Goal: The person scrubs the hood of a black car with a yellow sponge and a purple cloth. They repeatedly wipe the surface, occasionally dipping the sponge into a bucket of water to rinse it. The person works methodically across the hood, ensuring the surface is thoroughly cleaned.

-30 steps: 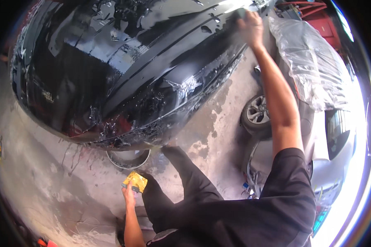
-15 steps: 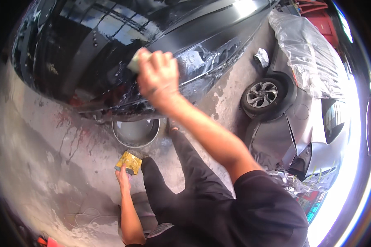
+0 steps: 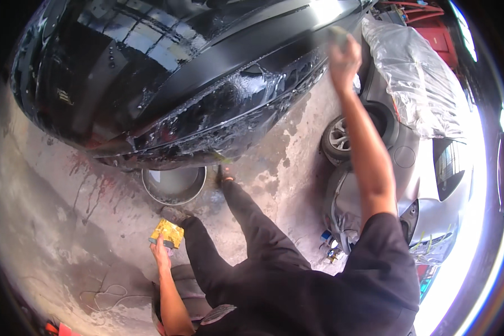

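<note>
A black car's front panel [image 3: 151, 95], wet and streaked with water, fills the upper left. My right hand [image 3: 344, 59] is stretched out over its far right edge, fingers closed round a small pale block [image 3: 337, 37] that looks like a sponge; motion blurs both. Whether the block touches the panel I cannot tell. Low on the left, away from the car, my left hand [image 3: 161, 256] grips a flat, blotchy yellow pad [image 3: 169, 232] with a dark grey strip along its near edge.
A round basin [image 3: 200, 193] of greyish water stands on the stained concrete floor [image 3: 274, 190], partly under the car's edge. To the right is a grey car [image 3: 411, 162] partly covered in clear plastic sheeting [image 3: 414, 78]. A thin cord [image 3: 109, 294] lies at lower left.
My right hand has swung right and farther away with the pale block, from the panel's middle to its right edge. The left hand still holds the yellow pad, slightly lower and farther left in view.
</note>
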A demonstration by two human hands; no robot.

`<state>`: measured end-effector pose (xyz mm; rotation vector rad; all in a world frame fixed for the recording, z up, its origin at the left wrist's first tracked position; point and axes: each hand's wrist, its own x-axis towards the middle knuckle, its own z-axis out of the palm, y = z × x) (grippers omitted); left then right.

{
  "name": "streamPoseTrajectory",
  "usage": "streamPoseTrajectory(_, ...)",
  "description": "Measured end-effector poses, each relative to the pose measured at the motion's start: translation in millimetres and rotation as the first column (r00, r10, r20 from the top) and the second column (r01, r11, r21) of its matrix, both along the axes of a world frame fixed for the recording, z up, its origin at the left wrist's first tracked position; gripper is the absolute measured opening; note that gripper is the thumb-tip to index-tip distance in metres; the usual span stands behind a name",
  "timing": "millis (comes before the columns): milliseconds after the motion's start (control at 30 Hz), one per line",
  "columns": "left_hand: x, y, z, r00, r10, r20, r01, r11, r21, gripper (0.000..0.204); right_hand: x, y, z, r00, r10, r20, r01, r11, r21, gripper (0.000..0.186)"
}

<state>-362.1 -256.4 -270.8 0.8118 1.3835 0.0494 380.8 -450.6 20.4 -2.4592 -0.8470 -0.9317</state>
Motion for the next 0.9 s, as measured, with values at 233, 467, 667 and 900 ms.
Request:
streamPoseTrajectory(233, 7.4, -6.5, 0.6, 0.999, 0.023, -0.039, -0.024, 1.000, -0.011, 0.047, 157.7, -47.9, 5.6, 0.978, -0.207, 0.031, 0.208, 0.952, -0.223, 0.034)
streamPoseTrajectory(467, 14.6, -14.5, -12.4, 1.000, -0.029, -0.005, 0.029, 0.994, -0.103, 0.045, -35.0, 46.3, -28.1, 0.976, 0.208, 0.072, -0.199, 0.973, -0.115, 0.048)
streamPoseTrajectory(667, 21.2, -4.1, -32.1, 1.000, 0.020, 0.003, -0.020, 0.995, -0.102, 0.050, -217.9, 160.4, -71.2, 0.970, 0.235, -0.064, -0.231, 0.971, 0.065, 0.069)
streamPoseTrajectory(900, -1.0, 33.7, -26.1, 1.000, -0.018, -0.026, 0.018, 1.000, 0.007, 0.056, -333.8, 225.6, -115.7, 0.873, 0.458, -0.167, -0.452, 0.889, 0.073, 0.079)
